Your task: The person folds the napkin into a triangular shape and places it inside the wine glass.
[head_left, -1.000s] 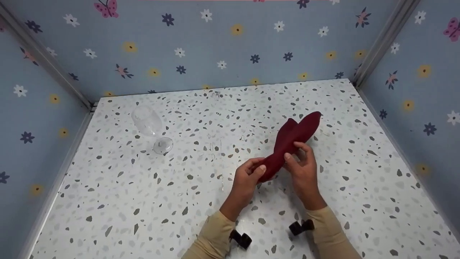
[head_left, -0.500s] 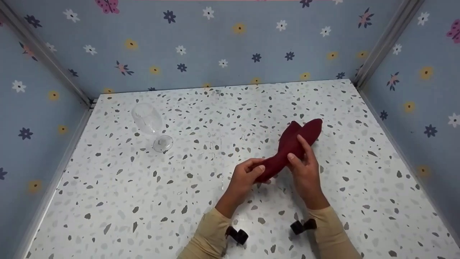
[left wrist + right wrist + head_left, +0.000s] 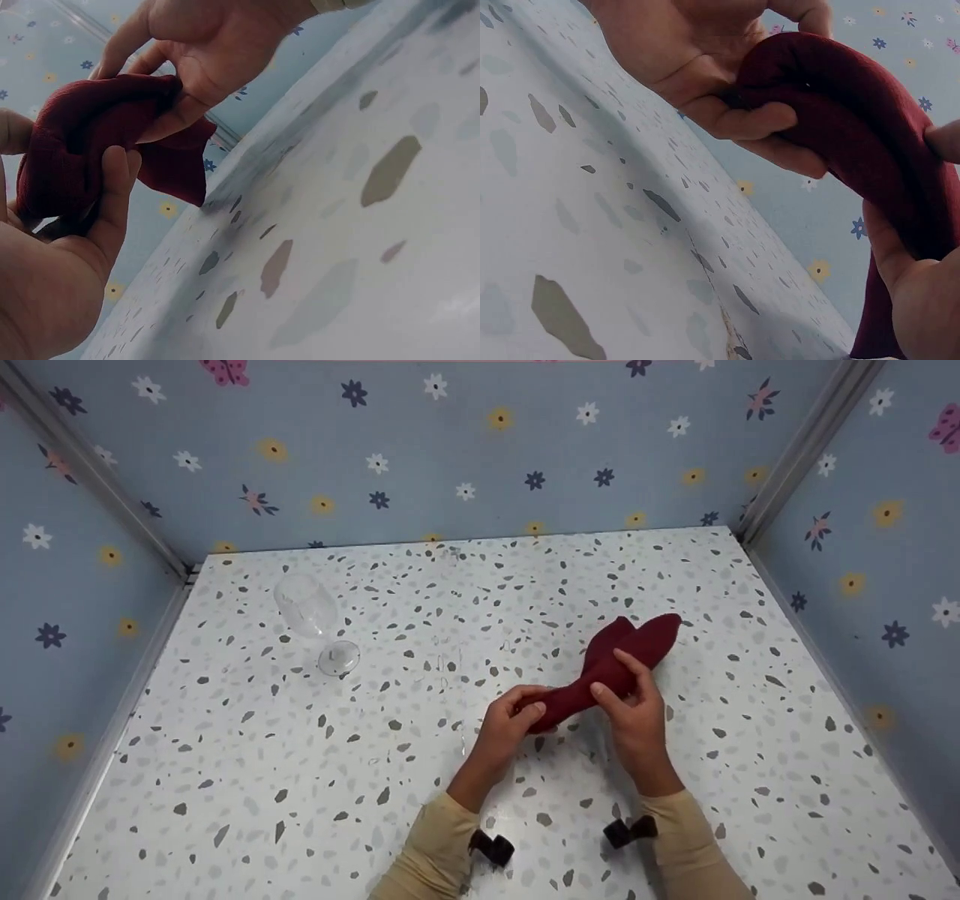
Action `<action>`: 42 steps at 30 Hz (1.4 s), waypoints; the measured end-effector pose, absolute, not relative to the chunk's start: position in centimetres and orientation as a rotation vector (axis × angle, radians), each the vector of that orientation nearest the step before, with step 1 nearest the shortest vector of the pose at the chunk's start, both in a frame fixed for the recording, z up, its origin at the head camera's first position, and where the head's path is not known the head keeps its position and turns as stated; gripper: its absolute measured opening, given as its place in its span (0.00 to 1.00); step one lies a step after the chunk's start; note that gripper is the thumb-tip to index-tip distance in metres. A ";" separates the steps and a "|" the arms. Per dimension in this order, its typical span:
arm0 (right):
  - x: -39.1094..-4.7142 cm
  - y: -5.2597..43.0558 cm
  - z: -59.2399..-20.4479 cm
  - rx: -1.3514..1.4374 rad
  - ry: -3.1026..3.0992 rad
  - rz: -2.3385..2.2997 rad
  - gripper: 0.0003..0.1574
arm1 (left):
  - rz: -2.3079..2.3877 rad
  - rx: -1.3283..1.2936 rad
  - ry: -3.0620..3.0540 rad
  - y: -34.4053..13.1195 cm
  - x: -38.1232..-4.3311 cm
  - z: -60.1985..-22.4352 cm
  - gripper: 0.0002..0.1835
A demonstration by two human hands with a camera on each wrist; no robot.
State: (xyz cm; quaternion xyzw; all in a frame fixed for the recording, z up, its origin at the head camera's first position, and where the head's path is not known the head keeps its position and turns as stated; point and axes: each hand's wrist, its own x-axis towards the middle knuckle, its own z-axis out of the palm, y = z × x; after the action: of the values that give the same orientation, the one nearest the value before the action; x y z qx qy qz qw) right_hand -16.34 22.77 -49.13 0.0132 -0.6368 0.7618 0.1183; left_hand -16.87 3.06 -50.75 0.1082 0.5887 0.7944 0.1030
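A dark red cloth napkin [image 3: 626, 660], folded and rolled, slants across both hands above the table. Its two pointed leaf-like ends fan out to the far right, and the rest narrows toward the near left. My left hand [image 3: 510, 727] grips that narrow rolled end, thumb on top. Around the napkin's middle, my right hand [image 3: 637, 720] pinches with thumb and index finger, just below the fanned part. In the left wrist view the rolled end of the napkin [image 3: 56, 142] shows layered folds. The right wrist view shows fingers of my left hand [image 3: 690, 75] curled under the roll.
A clear stemmed glass [image 3: 307, 607] stands on the speckled white table [image 3: 300, 780] at the back left. Blue flower-patterned panels [image 3: 420, 442] enclose the table at the back and both sides. Black wrist mounts [image 3: 491, 847] hang by both sleeves.
The napkin has come slightly nearer and turned flatter, its fanned ends swinging down and right. My right index finger has shifted along the cloth. The glass stays in place.
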 end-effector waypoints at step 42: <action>-15.9 22.2 -49.4 0.188 -1.825 2.281 0.39 | 2.228 0.462 1.891 1.6 -17.3 -51.3 0.18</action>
State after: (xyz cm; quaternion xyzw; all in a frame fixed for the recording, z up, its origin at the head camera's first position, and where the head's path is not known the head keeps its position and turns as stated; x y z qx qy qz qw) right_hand -15.92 22.22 -49.43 0.0639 -0.6199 0.7748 0.1066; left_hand -17.28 1.58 -51.29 0.1555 0.6365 0.7499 0.0915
